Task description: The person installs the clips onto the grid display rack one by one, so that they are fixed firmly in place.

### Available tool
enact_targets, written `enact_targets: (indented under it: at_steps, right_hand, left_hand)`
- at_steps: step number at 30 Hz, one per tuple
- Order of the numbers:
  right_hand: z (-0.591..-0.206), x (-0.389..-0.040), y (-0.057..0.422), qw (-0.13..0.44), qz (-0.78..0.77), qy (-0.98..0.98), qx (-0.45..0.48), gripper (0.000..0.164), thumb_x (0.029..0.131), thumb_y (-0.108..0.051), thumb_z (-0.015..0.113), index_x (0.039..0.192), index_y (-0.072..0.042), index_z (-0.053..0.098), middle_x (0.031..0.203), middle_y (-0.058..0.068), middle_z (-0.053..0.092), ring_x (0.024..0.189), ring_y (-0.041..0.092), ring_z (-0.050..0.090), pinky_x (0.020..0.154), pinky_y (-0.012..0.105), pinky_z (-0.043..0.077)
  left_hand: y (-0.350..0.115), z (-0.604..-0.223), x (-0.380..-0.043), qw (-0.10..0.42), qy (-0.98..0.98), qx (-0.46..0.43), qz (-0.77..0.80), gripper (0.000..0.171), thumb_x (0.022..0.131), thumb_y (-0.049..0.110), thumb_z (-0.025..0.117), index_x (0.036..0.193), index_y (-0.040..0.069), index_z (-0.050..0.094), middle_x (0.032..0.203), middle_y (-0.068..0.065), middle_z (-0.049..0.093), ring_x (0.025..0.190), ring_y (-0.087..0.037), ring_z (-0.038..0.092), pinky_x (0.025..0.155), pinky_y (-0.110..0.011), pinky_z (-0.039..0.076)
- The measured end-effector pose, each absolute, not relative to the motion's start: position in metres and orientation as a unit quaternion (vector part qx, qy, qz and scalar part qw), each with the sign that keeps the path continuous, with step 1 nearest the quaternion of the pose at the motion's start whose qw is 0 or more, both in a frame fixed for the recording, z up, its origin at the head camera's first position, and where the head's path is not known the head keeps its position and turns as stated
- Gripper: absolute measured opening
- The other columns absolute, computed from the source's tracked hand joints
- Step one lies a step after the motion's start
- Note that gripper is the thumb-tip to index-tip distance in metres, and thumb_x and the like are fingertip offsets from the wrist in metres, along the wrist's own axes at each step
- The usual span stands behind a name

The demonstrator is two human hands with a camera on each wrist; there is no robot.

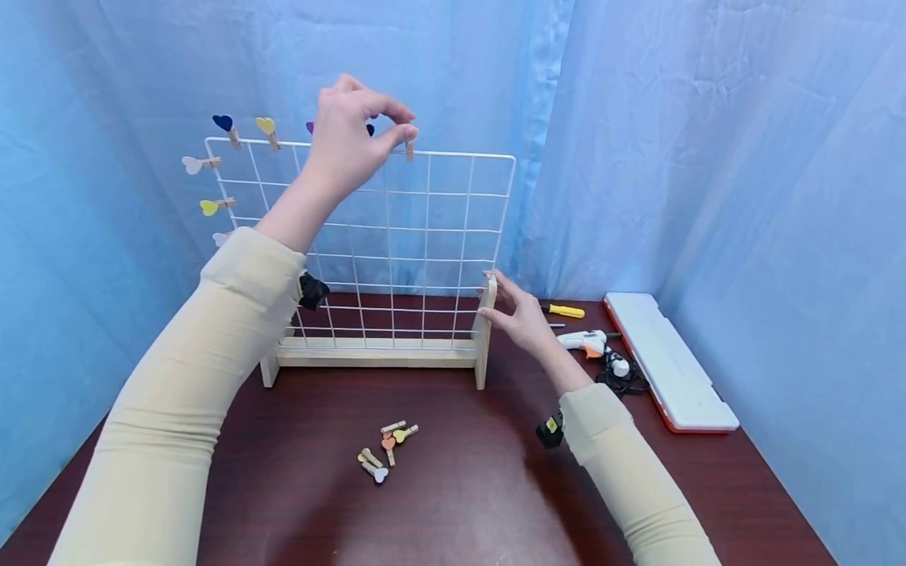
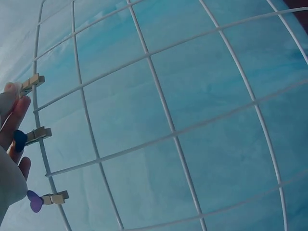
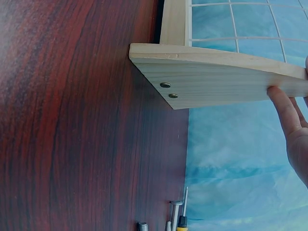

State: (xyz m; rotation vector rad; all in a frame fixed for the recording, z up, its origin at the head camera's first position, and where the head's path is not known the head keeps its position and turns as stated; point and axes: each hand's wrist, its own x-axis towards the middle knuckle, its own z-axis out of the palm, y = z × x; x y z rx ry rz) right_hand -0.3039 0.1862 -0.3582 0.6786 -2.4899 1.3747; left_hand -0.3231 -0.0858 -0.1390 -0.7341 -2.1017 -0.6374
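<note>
My left hand (image 1: 345,141) is up at the top wire of a white wire grid (image 1: 426,192). Its thumb and index finger pinch a small wooden clothespin (image 2: 32,83) that sits across the wire; the pale heart on it is mostly covered by the fingers. Beside it on the same wire are clothespins with a navy heart (image 2: 20,141) and a purple heart (image 2: 35,201). My right hand (image 1: 520,314) grips the upper part of the wooden side panel (image 3: 207,82) of the grid's stand, thumb and fingers at its edges.
More heart clothespins line the grid's top left and left side, including a yellow one (image 1: 208,207). Several loose clothespins (image 1: 388,445) lie on the dark table (image 1: 453,511). At right are a glue gun (image 1: 583,341) with its cord, a yellow-handled screwdriver (image 1: 566,312) and a white case (image 1: 668,358).
</note>
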Motion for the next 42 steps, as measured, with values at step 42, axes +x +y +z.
enact_targets:
  at_steps: [42]
  right_hand:
    - [-0.358, -0.302, 0.187, 0.113, 0.48, -0.834, 0.246, 0.063, 0.082, -0.013, 0.064, 0.137, -0.022, 0.035, 0.123, 0.014, 0.054, 0.114, 0.029, 0.049, 0.084, 0.048, 0.045]
  left_hand:
    - [-0.131, -0.448, -0.249, -0.012, -0.833, -0.501, -0.235, 0.027, 0.067, 0.015, 0.075, 0.093, 0.021, 0.07, 0.092, 0.008, 0.061, 0.091, -0.01, 0.048, 0.078, -0.028, 0.038]
